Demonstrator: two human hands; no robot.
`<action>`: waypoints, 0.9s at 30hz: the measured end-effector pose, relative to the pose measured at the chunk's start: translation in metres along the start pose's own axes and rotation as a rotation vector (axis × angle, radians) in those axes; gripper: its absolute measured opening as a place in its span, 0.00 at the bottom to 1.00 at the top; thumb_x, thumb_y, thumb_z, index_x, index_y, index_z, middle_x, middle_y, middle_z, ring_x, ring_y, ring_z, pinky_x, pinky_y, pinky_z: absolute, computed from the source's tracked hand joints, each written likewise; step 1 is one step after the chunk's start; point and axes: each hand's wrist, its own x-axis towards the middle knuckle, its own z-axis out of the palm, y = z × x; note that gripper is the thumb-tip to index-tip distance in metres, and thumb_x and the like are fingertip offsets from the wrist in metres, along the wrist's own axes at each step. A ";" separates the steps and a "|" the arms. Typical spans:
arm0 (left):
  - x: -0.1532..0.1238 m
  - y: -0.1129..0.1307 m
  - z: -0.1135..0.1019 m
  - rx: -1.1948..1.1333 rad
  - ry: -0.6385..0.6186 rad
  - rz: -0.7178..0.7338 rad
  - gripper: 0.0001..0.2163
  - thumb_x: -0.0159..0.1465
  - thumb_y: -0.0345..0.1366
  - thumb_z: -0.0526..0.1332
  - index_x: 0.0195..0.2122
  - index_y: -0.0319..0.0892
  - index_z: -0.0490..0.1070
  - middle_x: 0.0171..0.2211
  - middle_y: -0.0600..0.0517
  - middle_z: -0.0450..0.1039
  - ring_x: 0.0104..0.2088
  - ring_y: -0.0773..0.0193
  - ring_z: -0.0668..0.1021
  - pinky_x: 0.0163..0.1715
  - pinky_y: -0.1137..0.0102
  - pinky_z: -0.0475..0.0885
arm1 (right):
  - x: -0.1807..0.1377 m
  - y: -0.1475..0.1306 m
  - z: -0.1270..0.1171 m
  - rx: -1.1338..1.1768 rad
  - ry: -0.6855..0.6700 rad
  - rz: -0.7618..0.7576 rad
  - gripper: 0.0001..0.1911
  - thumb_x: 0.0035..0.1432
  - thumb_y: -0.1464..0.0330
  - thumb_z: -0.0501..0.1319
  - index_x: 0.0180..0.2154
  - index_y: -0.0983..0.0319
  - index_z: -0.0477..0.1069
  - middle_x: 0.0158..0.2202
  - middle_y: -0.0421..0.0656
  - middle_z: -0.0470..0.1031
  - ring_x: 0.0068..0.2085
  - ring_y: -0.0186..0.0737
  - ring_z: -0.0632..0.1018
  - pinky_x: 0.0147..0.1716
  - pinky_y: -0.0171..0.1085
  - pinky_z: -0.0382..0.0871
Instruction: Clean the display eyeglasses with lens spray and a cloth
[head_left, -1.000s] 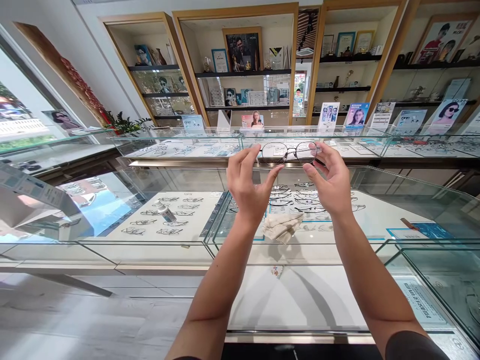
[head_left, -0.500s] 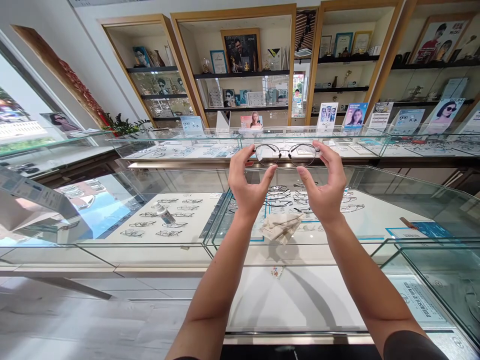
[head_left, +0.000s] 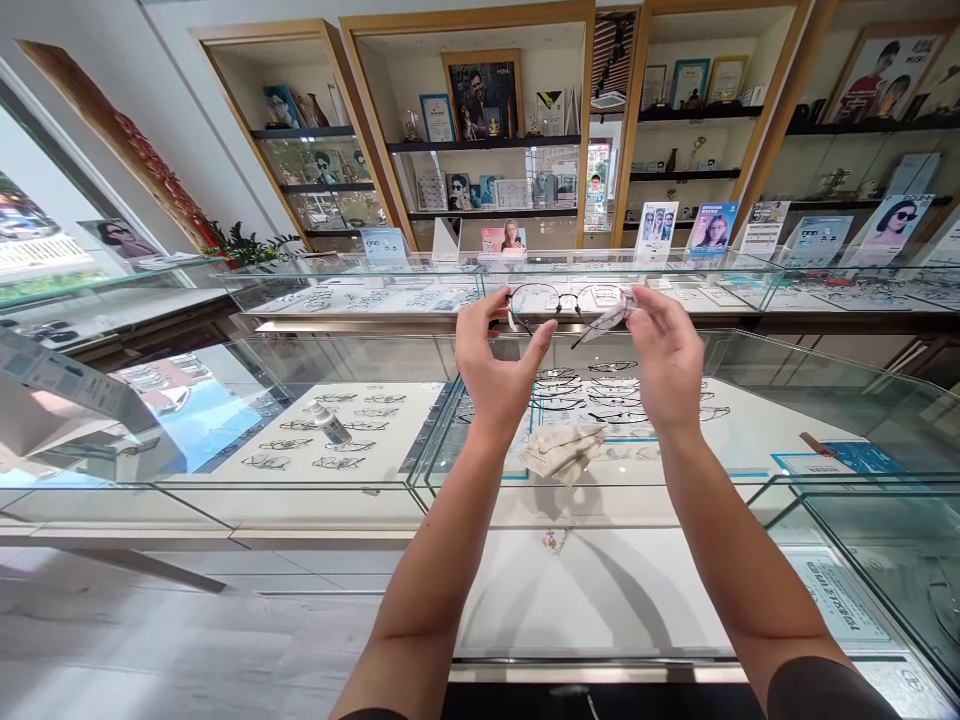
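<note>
Thin dark-rimmed eyeglasses point(head_left: 568, 301) are held up over the glass counter at about arm's length, lenses upright. My left hand point(head_left: 496, 355) grips the frame's left end, fingers behind it and thumb near the lower edge of the left lens. At the right end, my right hand point(head_left: 670, 360) pinches the frame by the hinge. The right temple slants inward behind the right lens, its dark tip showing below the rim. Below the hands, a crumpled beige cloth point(head_left: 564, 452) rests on the counter top.
A white spray bottle point(head_left: 330, 424) stands on the counter at left, over rows of displayed frames. More frames lie in the case point(head_left: 720, 445) beneath my hands. A small patterned packet point(head_left: 554, 541) lies nearer me. Standing cards point(head_left: 712, 229) line the far counter.
My right hand has shifted slightly right and closed at the hinge, its thumb leaving the lower right rim. The right temple has swung inward behind the lens. My left hand stays put.
</note>
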 end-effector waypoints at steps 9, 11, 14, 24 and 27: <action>0.001 0.011 -0.004 0.070 0.023 0.070 0.26 0.64 0.54 0.73 0.58 0.48 0.74 0.51 0.45 0.77 0.51 0.50 0.78 0.51 0.54 0.76 | 0.009 0.008 -0.006 0.133 -0.028 0.256 0.21 0.68 0.46 0.63 0.43 0.55 0.82 0.44 0.44 0.87 0.45 0.43 0.87 0.53 0.49 0.82; 0.001 0.011 -0.004 0.079 0.033 0.082 0.27 0.63 0.54 0.73 0.58 0.48 0.74 0.50 0.45 0.77 0.50 0.51 0.78 0.51 0.54 0.76 | 0.009 0.007 -0.005 0.146 -0.032 0.273 0.21 0.67 0.46 0.64 0.42 0.55 0.82 0.43 0.43 0.87 0.45 0.43 0.87 0.53 0.49 0.82; 0.001 0.010 -0.004 0.074 0.037 0.095 0.26 0.64 0.54 0.73 0.58 0.47 0.74 0.50 0.45 0.77 0.50 0.51 0.78 0.51 0.55 0.76 | 0.009 0.006 -0.005 0.152 -0.030 0.289 0.21 0.66 0.45 0.65 0.41 0.56 0.81 0.43 0.43 0.86 0.44 0.43 0.87 0.52 0.49 0.82; 0.001 -0.016 0.004 -0.131 -0.117 -0.049 0.27 0.65 0.53 0.72 0.61 0.49 0.73 0.57 0.44 0.76 0.54 0.55 0.80 0.48 0.62 0.78 | 0.003 -0.010 -0.005 -0.038 0.063 0.035 0.16 0.67 0.51 0.68 0.42 0.57 0.80 0.40 0.44 0.85 0.42 0.43 0.85 0.46 0.45 0.82; 0.000 -0.029 0.009 -0.169 -0.157 -0.112 0.28 0.65 0.55 0.72 0.62 0.50 0.73 0.58 0.44 0.76 0.55 0.55 0.80 0.48 0.63 0.79 | 0.001 -0.013 -0.003 -0.055 0.071 0.014 0.15 0.66 0.52 0.69 0.42 0.57 0.80 0.40 0.44 0.85 0.43 0.43 0.85 0.47 0.45 0.82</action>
